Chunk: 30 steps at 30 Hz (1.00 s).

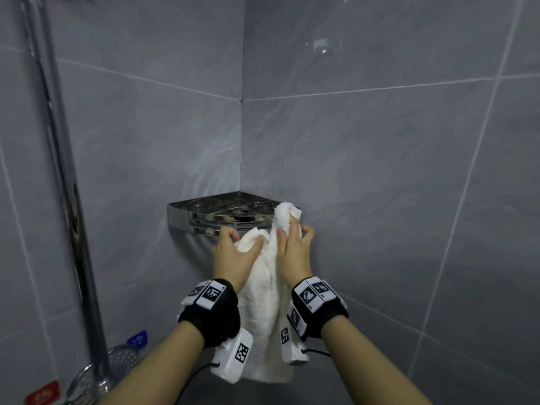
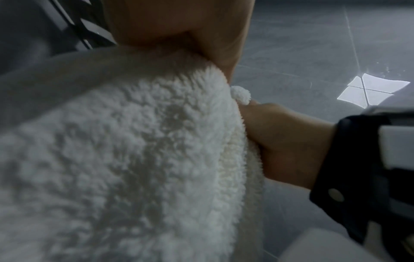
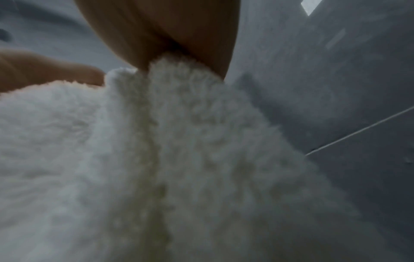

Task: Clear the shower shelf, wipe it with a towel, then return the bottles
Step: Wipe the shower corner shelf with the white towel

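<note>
1. The left hand (image 1: 233, 258) grips a bunched fold of the fluffy white terry towel (image 1: 268, 311); its fingers (image 1: 229, 233) are curled over the top of the fold and the thumb presses into the cloth from the side.
2. The right hand (image 1: 295, 252) holds the same towel higher up, its fingers (image 1: 306, 229) wrapped round a raised wad of cloth, with the thumb lying along the near side of the wad.
3. The towel's top wad stands just above the right fingers, at the right end of the shelf rim; the rest hangs down between the two wrists, below both hands.
4. The chrome, quarter-round corner shower shelf (image 1: 187, 213) sits just beyond the fingertips of both hands, fixed where the two grey tiled walls (image 1: 380, 156) meet. The part of the shelf in view carries no bottles.
5. In the left wrist view the towel (image 2: 134, 159) fills most of the picture, with the right hand (image 2: 282, 141) beside it.
6. In the right wrist view the towel (image 3: 179, 168) hangs from the pinch of the right hand (image 3: 170, 26).
7. A chrome shower rail (image 1: 58, 156) runs down well to the left of the left fingers.
</note>
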### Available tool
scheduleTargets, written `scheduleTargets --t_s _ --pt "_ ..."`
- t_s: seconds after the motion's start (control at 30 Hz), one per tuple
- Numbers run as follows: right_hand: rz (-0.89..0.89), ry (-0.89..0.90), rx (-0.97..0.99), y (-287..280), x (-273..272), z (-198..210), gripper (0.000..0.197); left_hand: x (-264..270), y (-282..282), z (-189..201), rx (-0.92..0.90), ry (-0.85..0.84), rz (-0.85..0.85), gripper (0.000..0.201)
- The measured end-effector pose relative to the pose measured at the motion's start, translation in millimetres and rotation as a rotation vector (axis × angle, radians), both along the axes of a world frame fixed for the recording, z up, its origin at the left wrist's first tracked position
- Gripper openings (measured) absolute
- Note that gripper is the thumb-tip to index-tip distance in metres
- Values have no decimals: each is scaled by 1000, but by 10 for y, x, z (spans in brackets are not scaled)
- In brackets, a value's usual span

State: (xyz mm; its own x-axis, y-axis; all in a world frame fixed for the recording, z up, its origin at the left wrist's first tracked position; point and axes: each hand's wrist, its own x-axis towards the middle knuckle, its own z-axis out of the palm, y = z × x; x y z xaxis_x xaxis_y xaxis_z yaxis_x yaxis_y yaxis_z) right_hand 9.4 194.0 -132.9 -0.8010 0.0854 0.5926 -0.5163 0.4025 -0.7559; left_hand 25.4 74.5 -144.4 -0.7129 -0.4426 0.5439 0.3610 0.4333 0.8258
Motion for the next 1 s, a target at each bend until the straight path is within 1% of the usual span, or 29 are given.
scheduleTargets --t_s 0.1,0.17,0.27,0.43,0.53,0.63,0.7,0.8,0.83,0.93,1.0 --pt "-53 -118 -27 201 -104 69 49 -36 104 -1 -26 -18 -61 43" --pt "-72 -174 4 298 -138 102 52 -64 142 3 -29 -16 -75 44" --pt "-30 -142 0 285 -85 94 51 -92 114 -6 -24 9 -55 43" --pt "31 -21 -34 21 68 -19 45 -55 -100 -30 -3 58 11 44" --pt "70 37 12 -83 104 -105 44 -32 -244 -22 6 60 66 45" --pt "46 70 21 -17 50 -134 42 -21 -217 -12 -11 72 55 44" --pt "3 61 -6 99 -44 -105 41 -34 -98 -3 -17 88 13 44" --pt "-49 -54 -41 301 -166 -36 39 -93 127 -21 -21 55 -40 42" --pt "-50 -70 -23 343 -189 -19 37 -110 179 -36 -21 44 -47 43" --pt "-42 -43 70 391 -184 -11 37 -116 236 -116 9 34 -58 43" --pt "-43 -44 75 335 -141 -16 39 -91 169 -163 22 20 -42 44"
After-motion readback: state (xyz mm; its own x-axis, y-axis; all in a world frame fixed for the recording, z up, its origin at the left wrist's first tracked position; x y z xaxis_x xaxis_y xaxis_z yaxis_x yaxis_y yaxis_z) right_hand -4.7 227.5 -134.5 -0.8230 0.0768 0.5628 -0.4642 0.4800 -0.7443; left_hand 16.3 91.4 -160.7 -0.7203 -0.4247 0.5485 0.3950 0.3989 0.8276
